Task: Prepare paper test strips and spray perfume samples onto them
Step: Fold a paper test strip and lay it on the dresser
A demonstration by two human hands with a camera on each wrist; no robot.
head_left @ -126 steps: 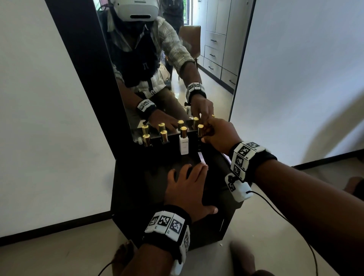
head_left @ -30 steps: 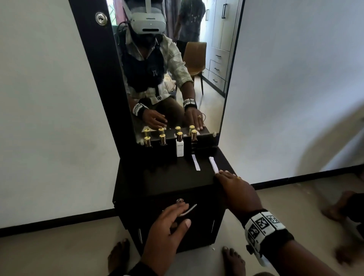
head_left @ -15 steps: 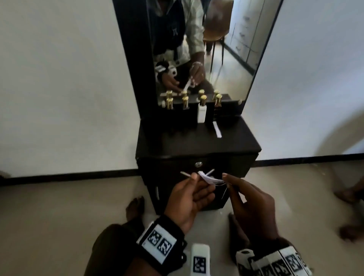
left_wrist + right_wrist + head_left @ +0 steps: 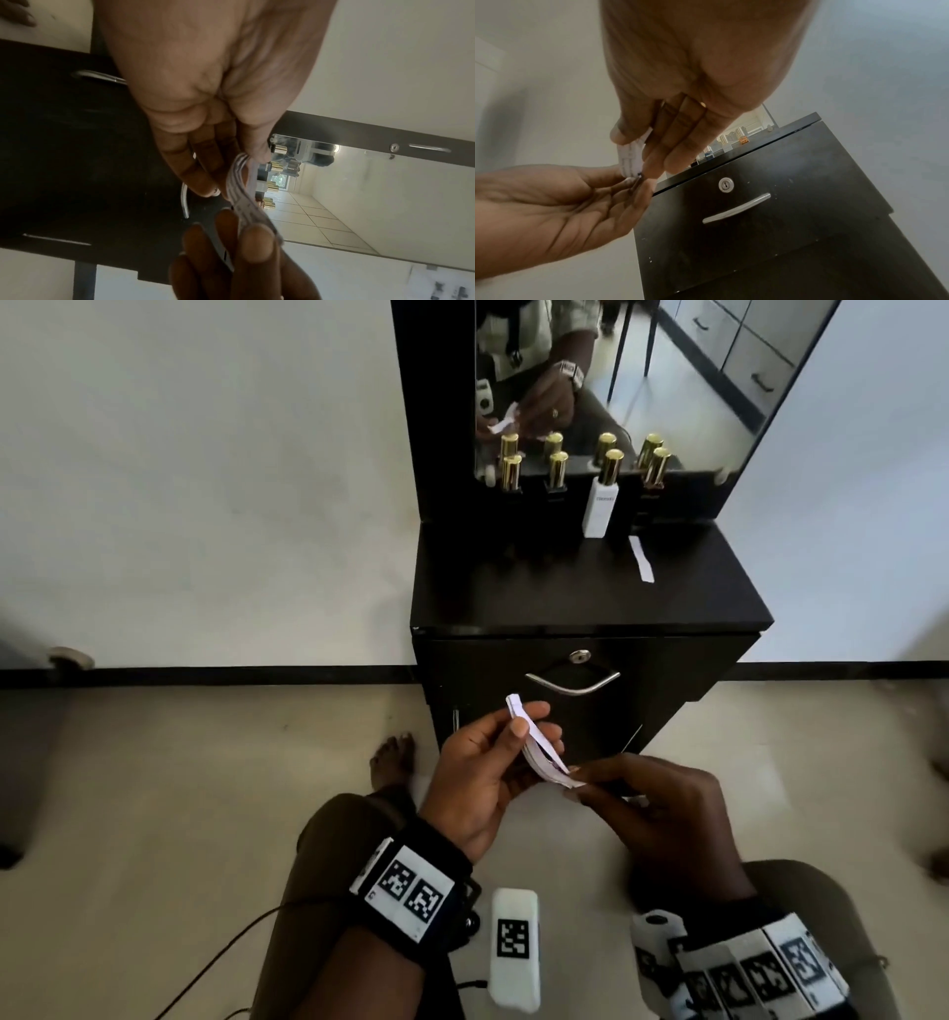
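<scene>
A small bundle of white paper strips (image 4: 536, 746) is bent between both hands, in front of the black cabinet's drawer. My left hand (image 4: 529, 721) pinches its upper end between thumb and fingers. My right hand (image 4: 575, 783) pinches the lower end; the right wrist view shows its thumb and fingers closed on the strips (image 4: 630, 156). One loose strip (image 4: 641, 558) lies on the cabinet top (image 4: 513, 588). Behind it, along the mirror, stand a white perfume bottle (image 4: 600, 505) and three dark ones with gold caps (image 4: 511, 472).
The drawer front carries a curved metal handle (image 4: 572, 683) and a lock (image 4: 580, 654). A mirror (image 4: 667, 377) rises behind the bottles. My bare foot (image 4: 393, 760) rests on the tiled floor left of the cabinet. Cables trail beside my left knee.
A second ago my left hand was at the drawer handle, my right on the cabinet top where two strips lay. Now one strip lies there and both hands hold the bundle lower down.
</scene>
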